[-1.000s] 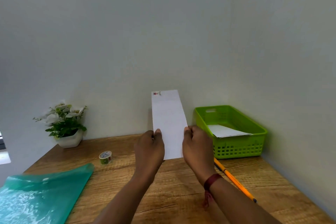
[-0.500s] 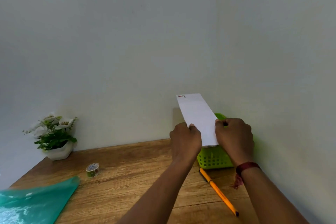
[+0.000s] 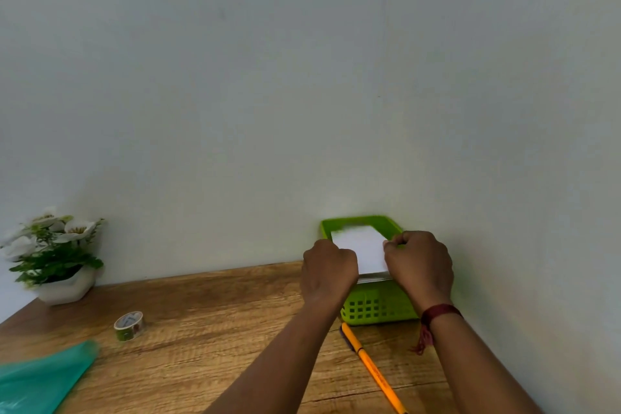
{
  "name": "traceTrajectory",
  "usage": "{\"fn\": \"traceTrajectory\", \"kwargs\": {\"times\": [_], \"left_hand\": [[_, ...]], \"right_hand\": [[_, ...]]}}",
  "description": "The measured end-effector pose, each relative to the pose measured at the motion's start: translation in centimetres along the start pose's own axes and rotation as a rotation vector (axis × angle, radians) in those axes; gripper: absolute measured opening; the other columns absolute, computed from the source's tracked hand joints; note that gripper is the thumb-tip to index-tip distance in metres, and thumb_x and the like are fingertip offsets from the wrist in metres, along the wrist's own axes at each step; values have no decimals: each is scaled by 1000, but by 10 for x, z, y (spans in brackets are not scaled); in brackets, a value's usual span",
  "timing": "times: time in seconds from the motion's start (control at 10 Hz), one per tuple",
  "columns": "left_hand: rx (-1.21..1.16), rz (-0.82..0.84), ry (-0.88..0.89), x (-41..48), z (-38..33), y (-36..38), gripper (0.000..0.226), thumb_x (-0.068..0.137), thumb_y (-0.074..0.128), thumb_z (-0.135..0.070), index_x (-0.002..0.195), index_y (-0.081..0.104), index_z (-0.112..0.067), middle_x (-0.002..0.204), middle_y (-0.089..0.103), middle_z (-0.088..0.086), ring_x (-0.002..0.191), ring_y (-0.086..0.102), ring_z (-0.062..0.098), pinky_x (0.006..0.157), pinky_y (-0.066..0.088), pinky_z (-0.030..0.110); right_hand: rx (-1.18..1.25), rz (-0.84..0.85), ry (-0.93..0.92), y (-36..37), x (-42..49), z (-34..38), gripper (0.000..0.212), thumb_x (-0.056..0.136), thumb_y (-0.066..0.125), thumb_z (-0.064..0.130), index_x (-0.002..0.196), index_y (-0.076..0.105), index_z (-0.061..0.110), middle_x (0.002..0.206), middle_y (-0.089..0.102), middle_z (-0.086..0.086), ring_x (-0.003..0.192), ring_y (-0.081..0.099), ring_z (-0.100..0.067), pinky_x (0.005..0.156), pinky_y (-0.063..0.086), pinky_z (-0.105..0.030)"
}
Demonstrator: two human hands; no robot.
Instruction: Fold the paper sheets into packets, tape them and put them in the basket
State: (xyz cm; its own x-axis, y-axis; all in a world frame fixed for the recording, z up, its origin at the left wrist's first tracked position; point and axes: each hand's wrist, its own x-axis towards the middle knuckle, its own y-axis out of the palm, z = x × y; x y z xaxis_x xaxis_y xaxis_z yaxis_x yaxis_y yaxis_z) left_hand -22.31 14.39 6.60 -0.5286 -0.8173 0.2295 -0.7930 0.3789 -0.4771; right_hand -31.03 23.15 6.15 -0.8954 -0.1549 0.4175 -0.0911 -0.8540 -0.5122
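A folded white paper packet (image 3: 364,249) lies low over the green basket (image 3: 373,309) in the desk's back right corner. My left hand (image 3: 329,270) grips the packet's left edge and my right hand (image 3: 420,265) pinches its right edge. Under it, the edge of another white paper (image 3: 374,278) shows inside the basket. A small roll of tape (image 3: 128,325) sits on the wooden desk to the left.
An orange pen (image 3: 373,371) lies on the desk just in front of the basket. A teal plastic folder (image 3: 40,380) is at the front left. A white pot of flowers (image 3: 53,262) stands at the back left. Walls close the back and the right.
Both hands carried the packet from the desk's middle to the right, then tipped it from upright down flat over the basket.
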Motion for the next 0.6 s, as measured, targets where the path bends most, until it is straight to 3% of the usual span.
{"fn": "traceTrajectory", "kwargs": {"times": [0.1, 0.2, 0.4, 0.5, 0.6], "left_hand": [[32, 1, 25, -2, 0, 1, 21, 77, 47, -9, 58, 38, -13, 66, 52, 10, 65, 56, 32, 45, 25, 28], [74, -33, 81, -4, 2, 3, 27, 83, 47, -14, 58, 37, -13, 67, 51, 12, 60, 50, 27, 45, 23, 30], [214, -90, 192, -7, 5, 6, 33, 89, 42, -26, 59, 45, -12, 65, 54, 6, 58, 50, 24, 44, 25, 29], [279, -117, 250, -13, 8, 3, 37, 92, 39, -33, 63, 50, -13, 68, 57, 6, 62, 53, 24, 48, 30, 30], [421, -150, 358, -26, 20, -5, 39, 97, 31, -43, 85, 57, -16, 82, 64, 6, 74, 61, 24, 57, 40, 32]], "right_hand": [[-38, -3, -24, 0, -1, 0, 23, 83, 61, 32, 99, 73, 21, 101, 72, -10, 99, 64, -34, 75, 48, -31], [-75, 14, -73, -2, -5, -1, 20, 84, 58, 32, 84, 74, 19, 92, 72, -10, 92, 64, -35, 67, 44, -29], [-242, 39, -155, -4, -13, -4, 35, 88, 52, 37, 74, 71, 11, 85, 70, -12, 84, 64, -34, 63, 45, -30], [-299, 9, -204, -5, -17, -4, 41, 91, 47, 44, 80, 73, 13, 95, 69, -11, 92, 60, -33, 69, 47, -32], [-401, -87, -319, 3, -31, -4, 45, 93, 40, 52, 99, 72, 22, 120, 60, -4, 106, 49, -29, 79, 46, -36]]}}
